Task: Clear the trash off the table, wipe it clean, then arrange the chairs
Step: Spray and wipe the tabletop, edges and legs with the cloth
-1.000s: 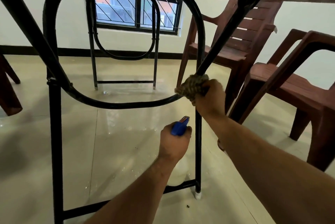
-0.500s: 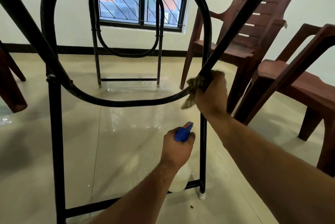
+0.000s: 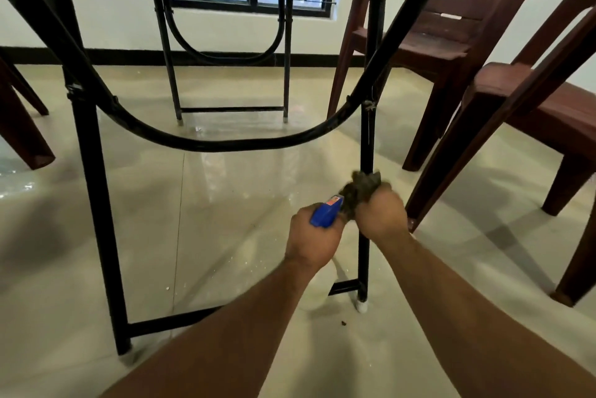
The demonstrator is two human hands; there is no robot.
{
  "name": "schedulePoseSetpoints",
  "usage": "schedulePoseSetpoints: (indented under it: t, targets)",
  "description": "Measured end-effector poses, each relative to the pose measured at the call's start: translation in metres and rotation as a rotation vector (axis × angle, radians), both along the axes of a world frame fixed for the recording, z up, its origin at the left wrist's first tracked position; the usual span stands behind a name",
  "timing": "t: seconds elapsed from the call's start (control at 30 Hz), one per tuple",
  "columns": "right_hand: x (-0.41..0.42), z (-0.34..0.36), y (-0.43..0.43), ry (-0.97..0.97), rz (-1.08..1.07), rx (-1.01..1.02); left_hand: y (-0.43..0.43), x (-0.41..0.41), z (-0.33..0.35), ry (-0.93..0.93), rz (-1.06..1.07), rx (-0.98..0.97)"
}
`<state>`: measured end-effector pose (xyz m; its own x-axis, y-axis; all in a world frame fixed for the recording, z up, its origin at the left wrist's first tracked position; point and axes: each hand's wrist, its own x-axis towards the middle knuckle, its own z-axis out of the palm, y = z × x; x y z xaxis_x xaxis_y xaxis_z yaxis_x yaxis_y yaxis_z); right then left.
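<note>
Right hand [image 3: 380, 217] is clamping a crumpled brown rag [image 3: 361, 186] round the black metal table leg [image 3: 367, 139] to scrub it; left hand [image 3: 314, 239] is gripping a blue plastic sprayer [image 3: 325, 214].

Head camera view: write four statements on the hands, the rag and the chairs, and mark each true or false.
1. The right hand holds a rag round the black table leg. True.
2. The left hand is empty. False: it grips a blue spray bottle.
3. A brown chair stands to the right of that leg. True.
4. The rag lies on the floor. False: it is held up on the leg.
</note>
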<state>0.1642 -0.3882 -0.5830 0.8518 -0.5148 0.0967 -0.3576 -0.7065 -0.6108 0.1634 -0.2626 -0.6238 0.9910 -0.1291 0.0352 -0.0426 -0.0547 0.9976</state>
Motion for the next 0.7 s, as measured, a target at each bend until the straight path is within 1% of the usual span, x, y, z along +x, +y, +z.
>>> schedulePoseSetpoints:
  t: [0.07, 0.1, 0.13, 0.17, 0.23, 0.27, 0.33, 0.37, 0.47, 0.53, 0.57, 0.63, 0.7]
  targets:
    - [-0.005, 0.003, 0.007, -0.243, 0.092, -0.070, -0.003, 0.000, -0.005, -0.005, 0.024, 0.011]
    - [-0.009, -0.005, 0.011, -0.290, 0.118, -0.051, -0.004, -0.001, -0.010, -0.010, 0.042, 0.019]
    - [-0.014, -0.014, 0.012, -0.271, 0.109, -0.004, -0.005, -0.002, -0.014, -0.012, 0.058, 0.020]
    - [-0.019, -0.035, 0.009, -0.208, 0.077, 0.043, -0.006, -0.004, -0.017, -0.015, 0.068, 0.014]
    - [-0.036, -0.078, -0.002, 0.006, 0.017, 0.092, -0.008, -0.006, -0.021, -0.026, 0.071, 0.017]
    - [-0.048, -0.098, -0.008, 0.115, 0.026, 0.092, -0.009, -0.007, -0.024, -0.025, 0.064, 0.021]
    - [-0.069, -0.120, -0.015, 0.244, 0.047, 0.117, -0.010, -0.009, -0.029, -0.020, 0.051, 0.027]
    - [-0.076, -0.128, -0.018, 0.233, 0.044, 0.142, -0.011, -0.009, -0.032, -0.020, 0.053, 0.028]
    - [-0.071, -0.131, -0.016, -0.019, 0.013, 0.193, -0.013, -0.005, -0.041, -0.013, 0.079, 0.043]
    - [-0.064, -0.132, -0.008, -0.122, -0.007, 0.278, -0.016, -0.003, -0.046, -0.017, 0.084, 0.055]
    - [-0.065, -0.134, -0.003, -0.117, -0.026, 0.290, -0.017, -0.002, -0.047, -0.022, 0.084, 0.059]
    - [-0.070, -0.144, -0.008, 0.002, -0.057, 0.273, -0.019, -0.001, -0.053, -0.009, 0.082, 0.060]
    - [-0.075, -0.149, -0.019, 0.096, -0.034, 0.237, -0.016, -0.001, -0.057, 0.005, 0.076, 0.045]
